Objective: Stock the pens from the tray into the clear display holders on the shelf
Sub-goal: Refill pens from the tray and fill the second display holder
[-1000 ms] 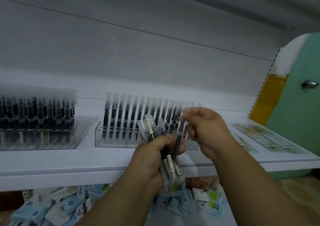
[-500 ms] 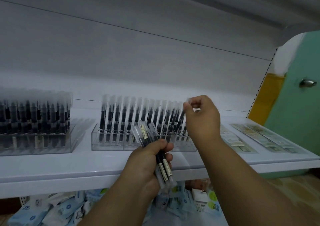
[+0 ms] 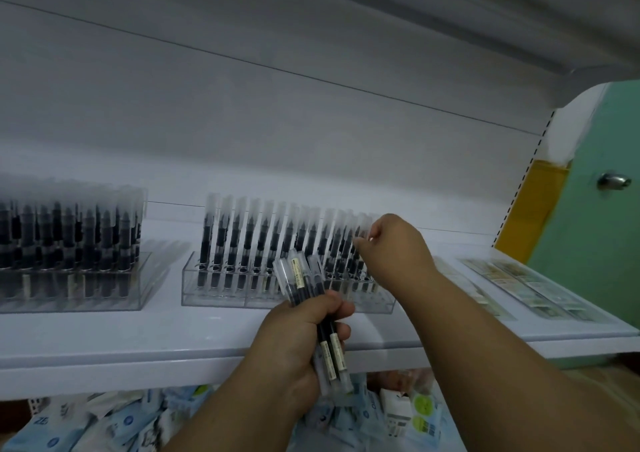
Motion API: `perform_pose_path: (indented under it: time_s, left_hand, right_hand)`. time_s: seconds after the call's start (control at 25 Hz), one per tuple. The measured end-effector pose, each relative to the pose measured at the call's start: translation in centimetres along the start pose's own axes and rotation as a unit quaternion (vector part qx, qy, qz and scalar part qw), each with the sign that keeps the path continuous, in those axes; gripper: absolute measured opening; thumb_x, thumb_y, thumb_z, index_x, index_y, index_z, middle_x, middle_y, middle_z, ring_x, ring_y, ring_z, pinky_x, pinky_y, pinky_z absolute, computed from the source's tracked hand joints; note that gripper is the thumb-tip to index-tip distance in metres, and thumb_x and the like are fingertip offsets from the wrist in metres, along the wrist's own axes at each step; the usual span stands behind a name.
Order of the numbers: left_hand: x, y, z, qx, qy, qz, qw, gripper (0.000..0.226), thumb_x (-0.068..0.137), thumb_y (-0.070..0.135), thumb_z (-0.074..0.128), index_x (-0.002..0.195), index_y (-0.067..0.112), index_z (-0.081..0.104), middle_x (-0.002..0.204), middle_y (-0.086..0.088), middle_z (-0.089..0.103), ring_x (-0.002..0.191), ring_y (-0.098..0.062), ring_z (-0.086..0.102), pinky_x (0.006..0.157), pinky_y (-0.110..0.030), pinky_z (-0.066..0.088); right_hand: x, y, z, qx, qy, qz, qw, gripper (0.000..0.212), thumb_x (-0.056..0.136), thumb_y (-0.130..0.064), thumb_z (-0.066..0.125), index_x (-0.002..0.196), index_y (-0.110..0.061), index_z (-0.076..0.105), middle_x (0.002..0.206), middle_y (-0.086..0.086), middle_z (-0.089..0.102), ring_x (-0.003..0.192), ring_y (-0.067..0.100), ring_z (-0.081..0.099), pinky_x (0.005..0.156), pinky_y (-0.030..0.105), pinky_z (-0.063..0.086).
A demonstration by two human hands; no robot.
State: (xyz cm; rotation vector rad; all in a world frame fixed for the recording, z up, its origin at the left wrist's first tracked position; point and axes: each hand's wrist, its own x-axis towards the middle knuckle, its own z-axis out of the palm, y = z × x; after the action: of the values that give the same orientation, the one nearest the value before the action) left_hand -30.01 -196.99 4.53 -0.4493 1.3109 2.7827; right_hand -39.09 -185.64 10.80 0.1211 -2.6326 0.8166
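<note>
My left hand (image 3: 304, 334) grips a bundle of pens (image 3: 310, 299) with clear caps and black barrels, held upright just in front of the shelf edge. My right hand (image 3: 394, 244) pinches the cap of one pen (image 3: 360, 240) standing at the right end of the middle clear display holder (image 3: 221, 296). That holder carries rows of upright pens. A second clear holder (image 3: 104, 289) on the left is packed with pens. The tray is out of view.
The white shelf (image 3: 138, 344) has flat packaged strips (image 3: 526, 285) lying on its right part. Below the shelf lie several blue and white packets (image 3: 104, 424) and small boxes (image 3: 398, 413). A green door with a knob (image 3: 613, 181) is at the right.
My right hand took one pen from the bundle and carried it up and back to the right end of the middle holder. My left hand sank slightly with the remaining pens.
</note>
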Motion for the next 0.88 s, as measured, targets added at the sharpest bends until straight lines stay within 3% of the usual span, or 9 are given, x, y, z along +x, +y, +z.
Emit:
perform_pose_path:
  time_s: [0.08, 0.24, 0.32, 0.4, 0.48, 0.6, 0.68, 0.88]
  left_hand:
    - [0.2, -0.1, 0.0, 0.006, -0.002, 0.007, 1.000, 0.012, 0.088, 0.007, 0.066, 0.099, 0.001, 0.065, 0.075, -0.014, 0.074, 0.050, -0.019, 0.058, 0.054, -0.031, 0.047]
    - [0.3, -0.2, 0.5, 0.016, -0.035, 0.011, 0.999, 0.019, 0.088, 0.011, 0.067, 0.103, 0.000, 0.067, 0.075, -0.013, 0.072, 0.051, -0.018, 0.060, 0.052, -0.030, 0.047]
    - [0.2, -0.1, 0.8, 0.024, -0.058, 0.013, 0.998, 0.021, 0.088, 0.013, 0.068, 0.105, 0.000, 0.068, 0.075, -0.012, 0.072, 0.051, -0.017, 0.060, 0.050, -0.029, 0.048]
    - [0.1, 0.1, 0.9, 0.034, -0.062, 0.016, 0.997, 0.022, 0.088, 0.016, 0.068, 0.104, 0.001, 0.068, 0.076, -0.012, 0.073, 0.051, -0.017, 0.059, 0.050, -0.028, 0.046]
    - [0.3, 0.1, 0.9, 0.041, -0.044, 0.014, 0.998, 0.021, 0.090, 0.015, 0.066, 0.103, -0.001, 0.067, 0.080, -0.013, 0.076, 0.048, -0.016, 0.057, 0.047, -0.026, 0.043]
    - [0.7, 0.1, 0.8, 0.030, -0.019, -0.003, 0.999, 0.020, 0.090, 0.009, 0.063, 0.108, -0.001, 0.063, 0.080, -0.014, 0.076, 0.043, -0.014, 0.050, 0.042, -0.023, 0.042]
    - [0.8, 0.1, 0.9, 0.024, -0.021, -0.009, 0.999, 0.022, 0.090, 0.008, 0.063, 0.109, -0.002, 0.063, 0.076, -0.012, 0.075, 0.041, -0.013, 0.048, 0.041, -0.023, 0.042]
    - [0.9, 0.0, 1.1, 0.033, -0.019, 0.001, 0.999, 0.021, 0.089, 0.009, 0.065, 0.107, -0.002, 0.064, 0.073, -0.010, 0.073, 0.041, -0.014, 0.047, 0.042, -0.024, 0.042]
  right_hand:
    - [-1.4, -0.5, -0.8, 0.070, 0.015, 0.006, 0.997, 0.027, 0.092, -0.041, 0.061, 0.094, -0.015, 0.054, 0.081, 0.002, 0.061, 0.074, 0.019, 0.061, 0.067, 0.035, 0.052]
    - [-3.6, -2.0, -1.4, 0.201, -0.199, 0.001, 0.959, 0.020, 0.091, -0.035, 0.066, 0.092, -0.015, 0.069, 0.087, 0.003, 0.070, 0.076, 0.009, 0.064, 0.060, 0.024, 0.051]
    - [-3.4, -1.6, -1.5, 0.243, -0.226, 0.007, 0.943, 0.009, 0.090, -0.022, 0.069, 0.095, -0.014, 0.070, 0.081, -0.001, 0.068, 0.053, -0.004, 0.056, 0.047, 0.014, 0.041]
    - [-2.9, -1.1, -1.8, 0.307, -0.160, 0.036, 0.938, 0.006, 0.089, -0.014, 0.067, 0.095, -0.015, 0.069, 0.079, 0.000, 0.067, 0.040, 0.000, 0.045, 0.040, 0.016, 0.036]
    - [-2.1, -0.3, -2.5, 0.346, -0.011, 0.059, 0.936, 0.011, 0.090, -0.014, 0.064, 0.100, -0.019, 0.066, 0.084, 0.000, 0.068, 0.041, 0.003, 0.042, 0.040, 0.021, 0.037]
    - [-1.1, 0.8, -3.2, 0.274, 0.205, 0.000, 0.940, 0.018, 0.094, -0.019, 0.058, 0.110, -0.026, 0.057, 0.087, -0.006, 0.065, 0.050, 0.005, 0.053, 0.045, 0.023, 0.042]
    - [-0.9, 1.0, -2.9, 0.209, 0.248, -0.029, 0.945, 0.019, 0.095, -0.023, 0.056, 0.112, -0.030, 0.052, 0.085, -0.016, 0.059, 0.066, 0.009, 0.059, 0.056, 0.026, 0.048]
    - [-1.1, 1.2, -1.3, 0.182, 0.255, -0.060, 0.948, 0.019, 0.098, -0.025, 0.053, 0.111, -0.037, 0.046, 0.088, -0.018, 0.055, 0.069, 0.012, 0.059, 0.060, 0.025, 0.046]
